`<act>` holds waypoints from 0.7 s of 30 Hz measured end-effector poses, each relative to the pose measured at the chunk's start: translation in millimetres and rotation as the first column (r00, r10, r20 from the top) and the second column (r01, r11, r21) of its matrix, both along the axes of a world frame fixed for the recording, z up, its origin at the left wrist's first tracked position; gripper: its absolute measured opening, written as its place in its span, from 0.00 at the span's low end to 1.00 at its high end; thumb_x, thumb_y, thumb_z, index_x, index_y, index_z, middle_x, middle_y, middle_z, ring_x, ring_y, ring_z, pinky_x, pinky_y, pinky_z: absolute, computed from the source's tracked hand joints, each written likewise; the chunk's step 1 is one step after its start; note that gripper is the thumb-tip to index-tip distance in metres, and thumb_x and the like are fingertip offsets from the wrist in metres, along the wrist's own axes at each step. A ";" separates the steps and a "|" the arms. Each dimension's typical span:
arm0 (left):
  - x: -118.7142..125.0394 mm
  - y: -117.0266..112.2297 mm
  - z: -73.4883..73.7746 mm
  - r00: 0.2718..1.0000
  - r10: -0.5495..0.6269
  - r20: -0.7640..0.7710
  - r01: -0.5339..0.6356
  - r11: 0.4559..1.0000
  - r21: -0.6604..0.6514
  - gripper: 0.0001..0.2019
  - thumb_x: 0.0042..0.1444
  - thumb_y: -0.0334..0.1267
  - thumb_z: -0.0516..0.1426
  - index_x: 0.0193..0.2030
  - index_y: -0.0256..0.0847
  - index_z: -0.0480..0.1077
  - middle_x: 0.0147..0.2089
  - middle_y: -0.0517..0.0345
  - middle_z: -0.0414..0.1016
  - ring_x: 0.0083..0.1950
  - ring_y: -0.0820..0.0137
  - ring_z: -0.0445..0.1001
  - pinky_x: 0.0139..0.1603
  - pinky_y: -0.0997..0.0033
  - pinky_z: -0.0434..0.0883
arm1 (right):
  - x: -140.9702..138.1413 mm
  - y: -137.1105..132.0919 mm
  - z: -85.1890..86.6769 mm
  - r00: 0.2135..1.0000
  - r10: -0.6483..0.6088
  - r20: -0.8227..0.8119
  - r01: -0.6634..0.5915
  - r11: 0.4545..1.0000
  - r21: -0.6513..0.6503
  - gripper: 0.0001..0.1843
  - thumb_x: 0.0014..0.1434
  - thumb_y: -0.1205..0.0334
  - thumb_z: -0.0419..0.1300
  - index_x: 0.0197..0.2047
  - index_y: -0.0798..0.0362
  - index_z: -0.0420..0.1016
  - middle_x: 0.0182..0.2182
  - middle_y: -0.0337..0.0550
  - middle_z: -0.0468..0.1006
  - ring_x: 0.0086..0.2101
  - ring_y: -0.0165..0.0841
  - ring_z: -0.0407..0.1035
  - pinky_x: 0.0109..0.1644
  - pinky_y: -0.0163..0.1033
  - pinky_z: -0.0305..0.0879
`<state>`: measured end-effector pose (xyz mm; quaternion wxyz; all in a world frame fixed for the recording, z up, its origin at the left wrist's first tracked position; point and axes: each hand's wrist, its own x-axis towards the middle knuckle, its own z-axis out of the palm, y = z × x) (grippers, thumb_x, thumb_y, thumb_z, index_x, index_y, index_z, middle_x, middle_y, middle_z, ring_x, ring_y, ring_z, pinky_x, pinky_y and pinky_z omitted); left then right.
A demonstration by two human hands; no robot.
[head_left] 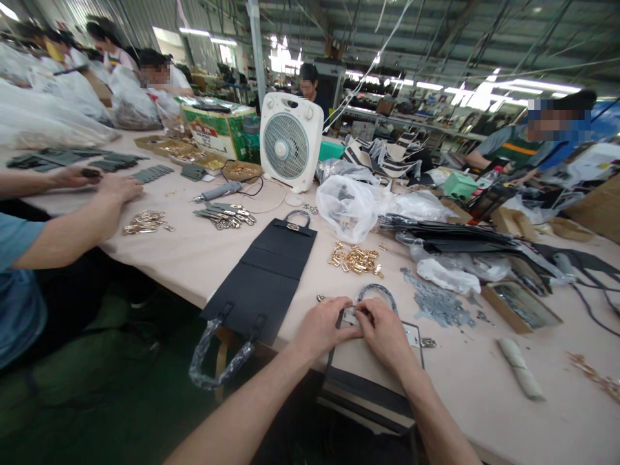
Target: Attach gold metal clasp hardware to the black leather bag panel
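Note:
My left hand (322, 327) and my right hand (385, 332) meet at the top edge of a flat bag panel (361, 371) at the table's near edge. Both hands pinch a small metal fitting (352, 316) near the panel's wrapped handle (375, 290). The fingers of each are pressed together on it. A second unfolded black bag (264, 278) lies to the left, its plastic-wrapped handles (213, 361) hanging over the table edge.
A pile of gold buckles (355, 258) and grey scraps (436, 303) lie beyond my hands. A white fan (290, 142), plastic bags (346, 206), stacked black panels (455, 236) and a small box (520, 303) crowd the table. A co-worker's arms (72, 219) rest at left; other people sit around.

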<state>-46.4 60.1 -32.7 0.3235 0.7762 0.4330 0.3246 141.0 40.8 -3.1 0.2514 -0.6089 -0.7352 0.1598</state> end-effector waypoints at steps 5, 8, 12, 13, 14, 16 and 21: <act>0.2 0.4 -1.8 1.000 0.005 0.004 -0.005 1.000 0.016 0.28 0.55 0.53 0.71 0.59 0.48 0.72 0.56 0.53 0.81 0.58 0.57 0.78 0.59 0.59 0.75 | 1.0 -4.0 4.8 0.996 0.066 -0.058 -0.068 0.997 -0.030 0.12 0.72 0.58 0.55 0.45 0.48 0.80 0.41 0.46 0.79 0.44 0.42 0.73 0.50 0.48 0.68; 0.2 0.5 -3.8 1.000 -0.012 0.022 0.012 0.999 0.041 0.25 0.58 0.52 0.69 0.59 0.48 0.73 0.57 0.54 0.81 0.60 0.58 0.78 0.62 0.59 0.74 | 1.6 -5.0 7.5 0.995 0.086 -0.056 -0.089 0.995 -0.051 0.12 0.71 0.57 0.57 0.47 0.47 0.82 0.41 0.47 0.79 0.43 0.42 0.73 0.50 0.48 0.68; 0.2 0.7 -4.9 0.999 -0.025 0.032 0.023 0.999 0.046 0.25 0.57 0.50 0.70 0.59 0.47 0.73 0.57 0.53 0.81 0.60 0.58 0.77 0.63 0.58 0.74 | 4.6 -1.8 8.0 0.991 0.113 -0.073 -0.118 0.991 -0.066 0.12 0.70 0.59 0.57 0.47 0.46 0.83 0.40 0.47 0.80 0.43 0.42 0.74 0.49 0.49 0.70; 0.1 0.7 -4.7 0.999 -0.023 0.031 0.022 0.999 0.040 0.27 0.56 0.50 0.71 0.59 0.47 0.73 0.58 0.53 0.81 0.61 0.57 0.77 0.63 0.57 0.74 | 6.1 -0.4 7.9 0.988 0.126 -0.086 -0.132 0.989 -0.066 0.12 0.70 0.59 0.57 0.47 0.46 0.83 0.40 0.47 0.80 0.43 0.42 0.75 0.50 0.49 0.70; 0.0 0.8 -4.4 0.999 -0.020 0.029 0.019 0.999 0.033 0.28 0.55 0.50 0.72 0.60 0.47 0.73 0.58 0.53 0.80 0.61 0.57 0.77 0.63 0.57 0.74 | 7.9 1.1 7.8 0.986 0.135 -0.100 -0.141 0.988 -0.058 0.12 0.70 0.59 0.57 0.46 0.46 0.83 0.40 0.46 0.81 0.43 0.42 0.75 0.50 0.49 0.71; -0.2 0.9 -3.7 1.000 -0.015 0.018 0.015 1.000 0.020 0.29 0.54 0.50 0.73 0.60 0.48 0.72 0.58 0.53 0.80 0.60 0.56 0.77 0.63 0.57 0.74 | 12.0 3.3 8.0 0.985 0.128 -0.118 -0.131 0.991 -0.022 0.11 0.70 0.59 0.58 0.46 0.46 0.83 0.41 0.46 0.82 0.44 0.42 0.76 0.51 0.49 0.71; -0.9 0.7 -3.3 1.000 -0.004 0.007 0.004 1.000 0.009 0.31 0.53 0.52 0.73 0.61 0.48 0.73 0.57 0.53 0.80 0.59 0.56 0.78 0.61 0.57 0.75 | 20.0 -0.1 12.1 0.993 0.117 -0.002 -0.116 0.991 0.060 0.10 0.70 0.60 0.56 0.46 0.47 0.81 0.44 0.46 0.83 0.45 0.41 0.77 0.52 0.46 0.72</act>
